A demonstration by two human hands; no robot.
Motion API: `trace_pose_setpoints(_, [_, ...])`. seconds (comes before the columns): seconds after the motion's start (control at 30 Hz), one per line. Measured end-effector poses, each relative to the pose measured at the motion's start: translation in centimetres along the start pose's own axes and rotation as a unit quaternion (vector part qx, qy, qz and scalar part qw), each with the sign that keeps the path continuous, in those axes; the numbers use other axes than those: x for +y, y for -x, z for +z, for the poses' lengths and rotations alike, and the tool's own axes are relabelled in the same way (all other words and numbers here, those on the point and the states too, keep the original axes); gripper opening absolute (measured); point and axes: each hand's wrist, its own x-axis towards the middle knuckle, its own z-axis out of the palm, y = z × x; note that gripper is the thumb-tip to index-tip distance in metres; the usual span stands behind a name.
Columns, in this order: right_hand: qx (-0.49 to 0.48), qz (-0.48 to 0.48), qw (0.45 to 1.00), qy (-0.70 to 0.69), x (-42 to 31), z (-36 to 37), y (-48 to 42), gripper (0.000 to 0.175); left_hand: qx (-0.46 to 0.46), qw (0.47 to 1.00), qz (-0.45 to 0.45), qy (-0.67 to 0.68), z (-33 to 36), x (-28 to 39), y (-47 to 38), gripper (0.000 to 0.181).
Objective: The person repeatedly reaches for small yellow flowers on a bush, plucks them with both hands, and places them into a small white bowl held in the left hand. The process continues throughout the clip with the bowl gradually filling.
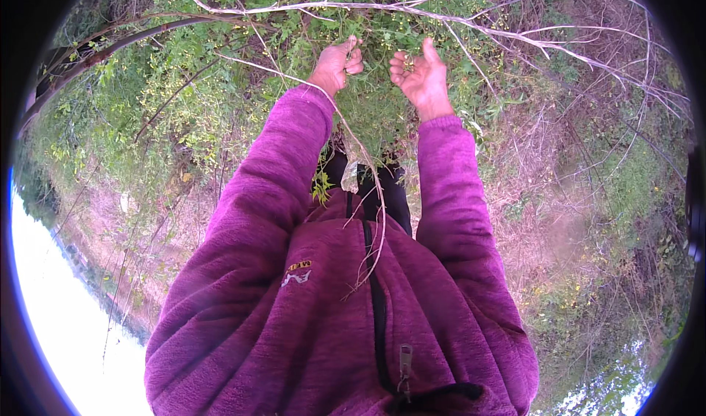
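Note:
My left hand (335, 67) is in among the leafy green plant (375, 46), its thumb and fingers pinched together on what looks like a thin green stem. Beside it, my right hand (423, 79) is turned palm up with the thumb raised. Its curled fingers hold a few small yellow-green buds or berries (408, 61). Similar small yellow clusters (160, 90) dot the foliage around both hands. The two hands are apart from each other.
A pale bare branch (342, 5) crosses beyond my hands. A thin twig (353, 134) arches over my left wrist and hangs before my jacket (331, 316). A darker curved stem (110, 49) is at the left. Dry brush (551, 140) covers the right side.

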Motion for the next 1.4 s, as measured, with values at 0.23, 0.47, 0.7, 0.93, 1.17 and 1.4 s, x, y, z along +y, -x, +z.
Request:
trace_pose_setpoints(0.23, [0.005, 0.089, 0.993, -0.074, 0.7, 1.8, -4.4, 0.056, 0.024, 0.999, -0.009, -0.047, 0.1, -0.1, 0.5, 0.022])
trace_pose_setpoints(0.47, [-0.026, 0.059, 0.998, -0.023, 1.8, 0.8, -4.8, 0.023, 0.041, 0.997, -0.013, -0.066, -0.1, -0.1, 0.5, 0.023])
trace_pose_setpoints(0.7, [-0.03, 0.043, 0.995, 0.088, 5.6, 0.8, -0.6, 0.023, 0.013, 0.987, -0.021, -0.157, 1.7, -0.3, -0.1, 0.039])
trace_pose_setpoints(0.93, [-0.033, 0.062, 0.983, 0.168, 7.5, 0.2, 1.1, 0.025, -0.062, 0.979, -0.098, -0.168, 3.5, -0.1, 0.5, 0.06])
trace_pose_setpoints(1.17, [-0.043, 0.033, 0.98, 0.19, 9.4, -0.2, 1.4, 0.031, 0.077, 0.96, -0.108, -0.245, 4.8, -0.7, 0.4, 0.042])
trace_pose_setpoints(1.4, [-0.087, 0.034, 0.979, 0.181, 10.2, -1.4, 2.0, 0.033, 0.13, 0.966, -0.045, -0.219, 4.0, -2.1, -1.7, 0.027])
